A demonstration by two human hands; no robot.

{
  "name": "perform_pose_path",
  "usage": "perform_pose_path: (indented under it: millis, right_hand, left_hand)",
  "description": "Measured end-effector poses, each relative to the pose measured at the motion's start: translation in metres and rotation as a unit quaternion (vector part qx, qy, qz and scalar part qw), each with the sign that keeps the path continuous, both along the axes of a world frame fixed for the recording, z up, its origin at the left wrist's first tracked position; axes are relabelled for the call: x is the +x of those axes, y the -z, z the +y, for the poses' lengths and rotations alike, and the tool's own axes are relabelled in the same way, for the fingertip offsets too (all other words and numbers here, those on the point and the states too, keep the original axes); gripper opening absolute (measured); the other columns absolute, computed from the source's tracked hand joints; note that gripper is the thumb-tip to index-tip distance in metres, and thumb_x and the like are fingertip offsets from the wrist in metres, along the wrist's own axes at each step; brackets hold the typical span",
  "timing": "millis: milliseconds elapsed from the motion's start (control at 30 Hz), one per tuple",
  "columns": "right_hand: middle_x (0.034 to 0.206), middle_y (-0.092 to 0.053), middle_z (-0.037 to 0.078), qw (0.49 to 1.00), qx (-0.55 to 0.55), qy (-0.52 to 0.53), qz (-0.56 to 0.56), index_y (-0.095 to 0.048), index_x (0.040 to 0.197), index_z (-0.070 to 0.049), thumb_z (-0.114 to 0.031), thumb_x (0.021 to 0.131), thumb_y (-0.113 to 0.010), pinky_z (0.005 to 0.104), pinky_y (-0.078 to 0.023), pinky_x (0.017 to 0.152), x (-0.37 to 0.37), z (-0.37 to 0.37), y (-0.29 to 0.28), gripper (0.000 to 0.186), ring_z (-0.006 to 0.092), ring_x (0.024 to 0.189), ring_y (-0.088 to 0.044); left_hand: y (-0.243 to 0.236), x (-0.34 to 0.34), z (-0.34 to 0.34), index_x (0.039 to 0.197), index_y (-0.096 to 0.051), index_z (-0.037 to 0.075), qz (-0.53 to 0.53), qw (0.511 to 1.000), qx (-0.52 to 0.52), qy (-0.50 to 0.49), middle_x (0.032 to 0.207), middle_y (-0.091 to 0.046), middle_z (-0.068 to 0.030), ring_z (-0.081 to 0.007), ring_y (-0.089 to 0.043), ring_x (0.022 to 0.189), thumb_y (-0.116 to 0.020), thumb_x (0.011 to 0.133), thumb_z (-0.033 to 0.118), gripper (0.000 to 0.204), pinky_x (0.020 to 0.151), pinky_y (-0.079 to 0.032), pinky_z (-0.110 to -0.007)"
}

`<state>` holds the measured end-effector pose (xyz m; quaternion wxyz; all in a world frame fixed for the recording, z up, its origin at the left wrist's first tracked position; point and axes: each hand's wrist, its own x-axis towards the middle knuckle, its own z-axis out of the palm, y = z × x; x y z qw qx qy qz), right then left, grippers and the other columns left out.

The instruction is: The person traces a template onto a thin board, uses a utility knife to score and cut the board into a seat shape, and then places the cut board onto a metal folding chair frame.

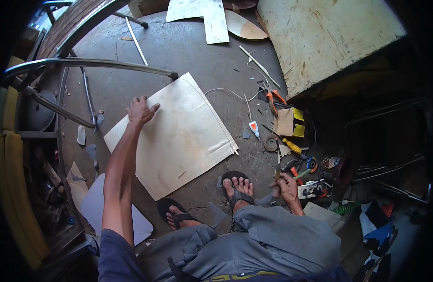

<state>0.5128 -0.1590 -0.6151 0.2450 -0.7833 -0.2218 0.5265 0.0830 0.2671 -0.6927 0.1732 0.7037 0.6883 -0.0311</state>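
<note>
Sheet [183,136], pale and broad, lies flat on the floor [193,54] at the centre of the frame; a line along its right edge looks already marked, while the border outside seems not yet trimmed away. The left hand [140,112], arm stretched from lower left, rests open-gripped, fingers spread, near the upper-left edge. Lower right, the right hand's [288,189] bent fingers close around a small brownish piece [276,176].
</note>
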Motion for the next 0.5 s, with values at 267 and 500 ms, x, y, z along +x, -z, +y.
perform_pose_path:
  millis: [267, 500]
  right_hand:
    - [0.090, -0.064, 0.010, 0.987, 0.140, -0.052, 0.061, -0.041, 0.149, -0.008, -0.015, 0.103, -0.055, 0.0272, -0.050, 0.049, -0.040, 0.113, -0.023, 0.049, 0.0134, 0.060, -0.063]
    - [0.073, -0.064, 0.015, 0.926, 0.198, -0.234, -0.222, -0.060, 0.133, -0.012, -0.045, 0.105, -0.051, 0.0421, -0.051, 0.063, -0.060, 0.235, 0.008, 0.045, 0.0297, 0.068, -0.067]
  left_hand:
    - [-0.003, 0.068, -0.023, 0.137, -0.052, 0.004, 0.012, 1.000, 0.005, 0.023, 0.142, -0.047, -0.0188, -0.0375, -0.041, 0.137, -0.073, 0.083, 0.055, 0.077, 0.109, -0.034, -0.059]
    - [0.009, 0.076, -0.044, 0.155, -0.035, 0.011, -0.027, 0.999, 0.006, -0.043, 0.160, -0.032, -0.0163, -0.0360, -0.024, 0.151, -0.068, 0.089, 0.053, 0.085, 0.118, -0.022, -0.065]
